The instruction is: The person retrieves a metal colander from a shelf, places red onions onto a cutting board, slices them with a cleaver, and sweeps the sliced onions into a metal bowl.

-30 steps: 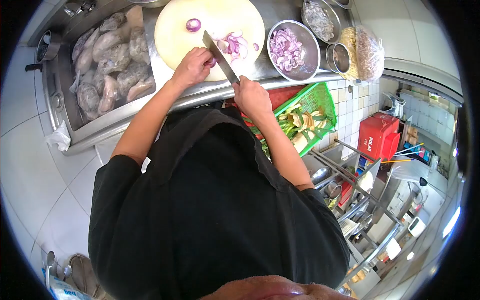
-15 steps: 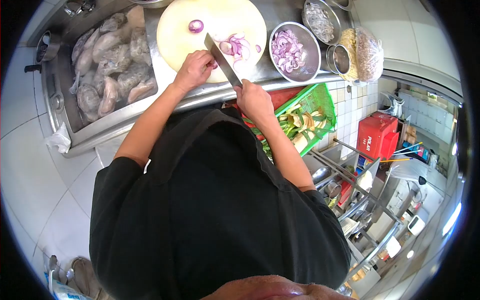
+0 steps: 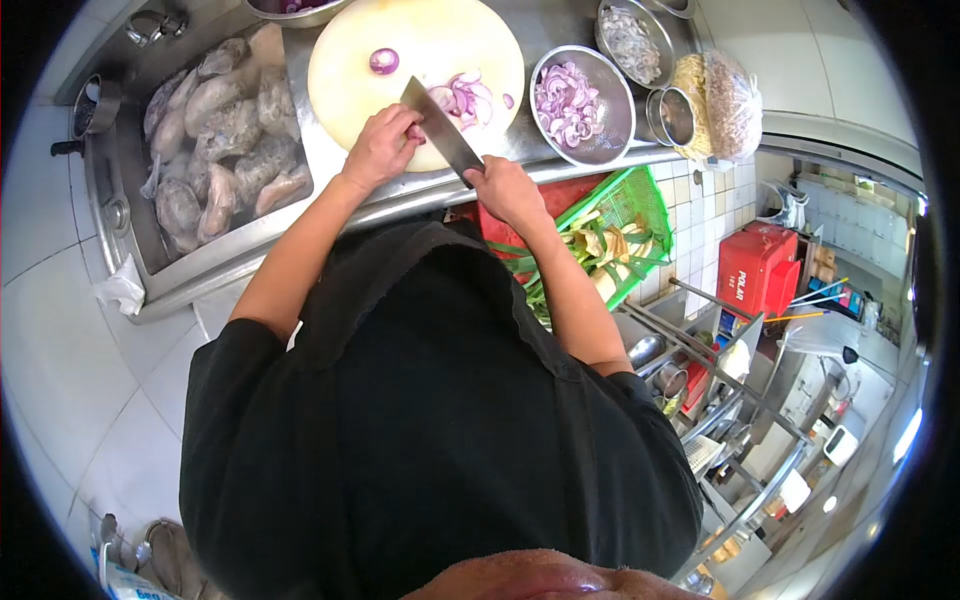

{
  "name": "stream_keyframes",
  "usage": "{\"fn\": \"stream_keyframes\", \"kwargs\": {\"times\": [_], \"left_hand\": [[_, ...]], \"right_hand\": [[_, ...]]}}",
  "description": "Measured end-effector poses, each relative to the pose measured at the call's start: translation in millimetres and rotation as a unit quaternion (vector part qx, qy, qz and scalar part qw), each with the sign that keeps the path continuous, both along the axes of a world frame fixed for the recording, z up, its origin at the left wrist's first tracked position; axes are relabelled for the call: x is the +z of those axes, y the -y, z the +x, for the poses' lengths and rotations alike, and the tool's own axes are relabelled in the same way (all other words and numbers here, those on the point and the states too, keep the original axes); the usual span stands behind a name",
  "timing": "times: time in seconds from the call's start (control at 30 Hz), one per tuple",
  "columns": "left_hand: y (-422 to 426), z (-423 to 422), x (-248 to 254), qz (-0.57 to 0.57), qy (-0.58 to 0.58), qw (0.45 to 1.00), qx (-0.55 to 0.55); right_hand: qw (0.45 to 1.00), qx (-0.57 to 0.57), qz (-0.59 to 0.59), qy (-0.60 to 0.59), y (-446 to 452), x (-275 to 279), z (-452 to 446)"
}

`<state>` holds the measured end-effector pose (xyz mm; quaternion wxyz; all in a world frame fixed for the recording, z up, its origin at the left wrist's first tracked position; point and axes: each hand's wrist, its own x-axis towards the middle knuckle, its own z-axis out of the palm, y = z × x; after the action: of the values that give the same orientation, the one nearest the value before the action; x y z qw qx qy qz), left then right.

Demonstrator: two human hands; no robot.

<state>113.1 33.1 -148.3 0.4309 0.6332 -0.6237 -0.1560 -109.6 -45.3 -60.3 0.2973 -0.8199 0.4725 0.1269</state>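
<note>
My right hand [image 3: 507, 190] is closed round the handle of a wide-bladed knife [image 3: 441, 126]. The blade slants up and left across the round, pale cutting board [image 3: 345, 95]. Close against the blade's left side, my left hand [image 3: 383, 146] is closed on a piece of red onion [image 3: 416, 134], mostly hidden by the fingers. Right of the blade lies a loose pile of sliced onion [image 3: 467, 99]. Farther back on the board sits another onion piece [image 3: 384, 61], apart from both hands.
A steel bowl of onion slices [image 3: 572, 105] stands right of the board, with a bowl of greyish food [image 3: 632, 45] behind it. On the left, the sink [image 3: 135, 215] holds several bagged meat pieces. Below the counter sits a green basket of vegetables [image 3: 650, 200].
The whole view has shifted slightly, so board and bowls appear a little farther left. Both hands keep their grip, and the knife stays beside the held onion.
</note>
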Motion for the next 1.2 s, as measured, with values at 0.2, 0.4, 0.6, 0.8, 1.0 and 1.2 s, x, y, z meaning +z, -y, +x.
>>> {"fn": "stream_keyframes", "kwargs": {"times": [0.2, 0.4, 0.6, 0.8, 1.0, 1.2], "left_hand": [[17, -12, 21, 0.234, 0.043, 0.968, 0.079], [4, -4, 18, 0.111, -0.022, 0.993, 0.020], [13, 10, 7, -0.009, 0.054, 0.995, -0.089], [14, 5, -5, -0.034, 0.076, 0.995, -0.051], [11, -2, -9, -0.037, 0.024, 0.998, -0.050], [14, -2, -8, -0.054, 0.074, 0.995, -0.044]], "right_hand": [[0.999, -0.023, -0.026, 0.000, 5, -5, -5], [0.999, -0.030, -0.022, 0.002, -10, -2, 2], [0.999, -0.016, -0.044, -0.003, -18, 7, 2], [0.997, -0.003, -0.077, 0.009, -24, 29, 1], [0.996, 0.009, -0.092, 0.016, -23, 22, -2], [0.995, -0.001, -0.098, 0.022, -27, 26, -4]]}}
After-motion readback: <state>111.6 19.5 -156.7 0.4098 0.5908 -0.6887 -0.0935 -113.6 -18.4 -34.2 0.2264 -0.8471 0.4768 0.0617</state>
